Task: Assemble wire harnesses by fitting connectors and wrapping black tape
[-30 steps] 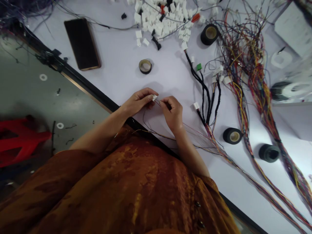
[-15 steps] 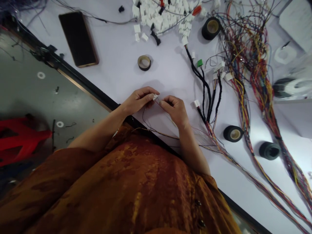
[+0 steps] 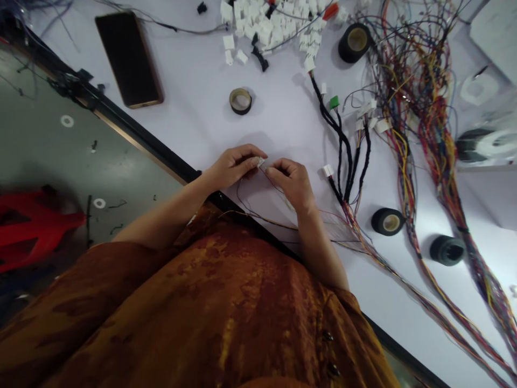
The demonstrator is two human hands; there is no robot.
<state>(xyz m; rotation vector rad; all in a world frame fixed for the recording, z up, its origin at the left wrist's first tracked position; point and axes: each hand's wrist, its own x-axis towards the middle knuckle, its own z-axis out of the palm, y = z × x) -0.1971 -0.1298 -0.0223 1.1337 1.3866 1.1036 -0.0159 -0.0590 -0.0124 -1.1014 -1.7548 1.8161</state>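
Observation:
Between thumb and fingers, my left hand (image 3: pixel 236 166) pinches a small white connector (image 3: pixel 260 161) just above the table. My right hand (image 3: pixel 291 182) is closed in a pinch on a thin reddish wire (image 3: pixel 274 186), close to the connector's right side. Whether the wire's tip sits inside the connector is too small to tell. Loose thin wires (image 3: pixel 252 214) run below both hands toward the wire harness (image 3: pixel 355 229) on the right. That harness has black-taped branches ending in white connectors and a green connector (image 3: pixel 334 102).
A pile of white connectors (image 3: pixel 266 24) lies at the back, with a phone (image 3: pixel 129 59) to its left. Tape rolls (image 3: pixel 240 101) sit about the table, one black roll (image 3: pixel 386 221) right of my hands. Wire bundles (image 3: pixel 440 178) run down the right. The table edge (image 3: pixel 161 156) crosses diagonally.
The view has shifted slightly. Both hands keep their pinches on the connector and the wire, in almost the same place.

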